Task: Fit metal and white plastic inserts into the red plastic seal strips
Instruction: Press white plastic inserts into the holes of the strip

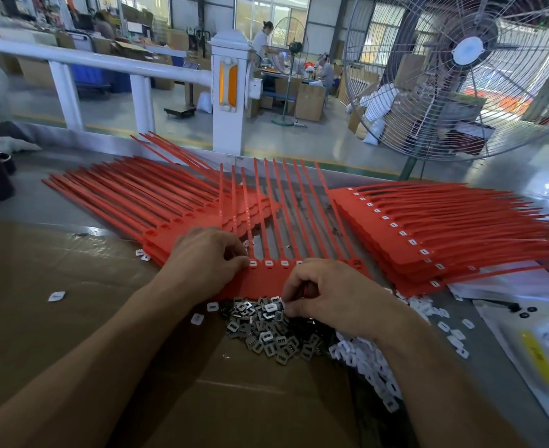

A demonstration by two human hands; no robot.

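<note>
A red seal strip sheet [266,279] lies in front of me, its tails pointing away and white inserts in several of its heads. My left hand [206,257] rests with curled fingers on the sheet's left end, its fingertips at the leftmost filled head. My right hand [328,294] is curled over the sheet's near edge, its fingertips pinching at the top of the pile of metal inserts [266,331]. What it pinches is hidden. A heap of white plastic inserts [373,373] lies to the right of the metal ones.
A stack of red strips [131,195] without inserts lies at the left, a stack with white inserts [428,231] at the right. Brown cardboard [72,302] covers the table. A large fan [467,76] stands behind, a white railing [105,63] beyond the table. Papers [531,344] lie far right.
</note>
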